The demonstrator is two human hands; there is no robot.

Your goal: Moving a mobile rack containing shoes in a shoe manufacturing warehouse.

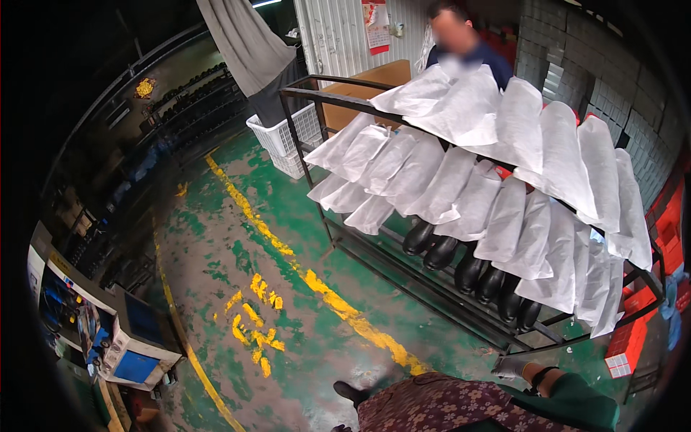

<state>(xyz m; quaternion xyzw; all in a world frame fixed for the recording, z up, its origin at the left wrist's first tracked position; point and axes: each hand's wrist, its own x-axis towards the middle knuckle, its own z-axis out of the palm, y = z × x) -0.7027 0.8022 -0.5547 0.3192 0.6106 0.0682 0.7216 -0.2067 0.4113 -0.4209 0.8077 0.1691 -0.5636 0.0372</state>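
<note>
My right hand (510, 368) appears small near the lower edge, in a grey glove, with a dark band at the wrist and a green sleeve behind it. It is beside the low front corner of a black metal rack (425, 305); contact with the rack cannot be made out, nor can the fingers' pose. My left hand is out of view. On the rack, white cloth-like bags (455, 189) cover long shapes in slanting rows. Rounded black boots (469, 271) stick out beneath several of the bags.
Across the rack stands a person (471, 54) in dark clothing. White plastic crates (288, 137) stand beyond its left end, and red boxes (628, 344) at the right. A machine (137, 335) with blue panels is at left. Yellow lines (335, 306) mark the worn green floor.
</note>
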